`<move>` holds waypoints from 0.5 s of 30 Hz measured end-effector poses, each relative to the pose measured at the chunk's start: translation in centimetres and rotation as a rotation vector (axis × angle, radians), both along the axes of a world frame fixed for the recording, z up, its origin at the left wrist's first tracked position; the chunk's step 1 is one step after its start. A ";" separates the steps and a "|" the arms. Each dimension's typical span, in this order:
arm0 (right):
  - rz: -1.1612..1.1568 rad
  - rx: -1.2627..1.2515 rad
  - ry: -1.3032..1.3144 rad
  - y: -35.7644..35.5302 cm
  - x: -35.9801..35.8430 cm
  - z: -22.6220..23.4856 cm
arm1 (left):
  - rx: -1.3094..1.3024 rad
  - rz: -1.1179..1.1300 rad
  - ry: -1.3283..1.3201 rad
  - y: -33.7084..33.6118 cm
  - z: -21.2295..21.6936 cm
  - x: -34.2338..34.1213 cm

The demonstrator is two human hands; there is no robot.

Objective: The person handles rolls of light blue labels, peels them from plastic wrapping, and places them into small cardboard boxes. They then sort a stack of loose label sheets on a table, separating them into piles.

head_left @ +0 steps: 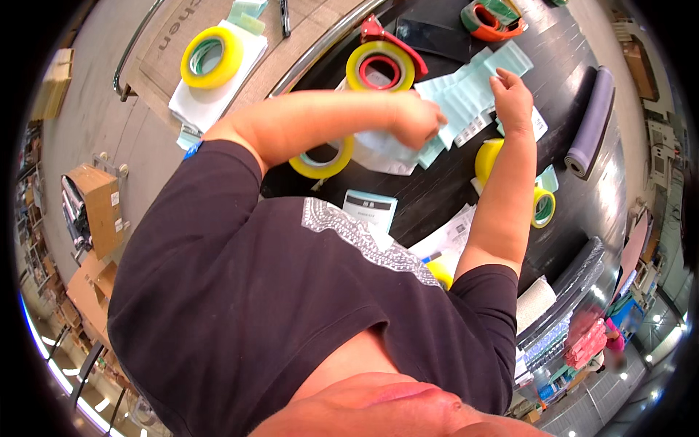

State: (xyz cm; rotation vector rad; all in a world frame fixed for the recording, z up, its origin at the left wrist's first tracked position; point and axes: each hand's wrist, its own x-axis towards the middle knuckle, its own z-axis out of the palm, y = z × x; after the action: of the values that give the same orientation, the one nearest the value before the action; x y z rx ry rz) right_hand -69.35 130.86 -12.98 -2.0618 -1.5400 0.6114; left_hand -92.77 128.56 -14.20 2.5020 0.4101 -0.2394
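A long strip of pale blue-green labels (455, 91), with folds across it and barcodes along one edge, stretches over the black tabletop. My left hand (416, 122) is closed at the strip's near left end, its fingertips pinched on the edge and slightly blurred. Toward the strip's far right end, my right hand (513, 98) has its thumb and fingertips closed at the margin. Beneath my left forearm lies a white sheet or bag (389, 156), partly hidden. A red tape dispenser (389, 44) with a yellow roll of tape (358, 64) sits just beyond that forearm.
More yellow tape rolls lie around: one (320, 167) by my left forearm, one (211, 57) on white paper (186, 109) atop a cardboard surface (156, 62). An orange dispenser (491, 25) and dark flat panel (433, 38) stand far back. A purple-grey roll (591, 120) lies right.
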 end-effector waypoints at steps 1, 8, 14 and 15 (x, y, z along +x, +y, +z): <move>0.014 0.042 -0.004 -1.2 -1.1 0.8 | -0.139 0.073 -0.046 0.6 0.2 -0.3; -0.063 0.148 0.304 -13.3 -7.4 4.2 | -0.696 0.282 -0.444 4.6 4.5 -5.4; 0.189 -0.341 0.134 -15.5 -19.2 4.2 | -1.118 0.380 -0.652 6.8 7.3 -14.3; 0.230 -0.378 0.026 -15.0 -20.9 3.7 | -0.652 0.310 -0.646 6.4 8.7 -14.7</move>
State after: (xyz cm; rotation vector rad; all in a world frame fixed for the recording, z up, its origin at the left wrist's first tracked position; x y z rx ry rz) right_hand -90.22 115.86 -9.23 -2.1419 -1.7700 1.0834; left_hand -107.48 134.93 -5.50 1.7150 0.3621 0.4783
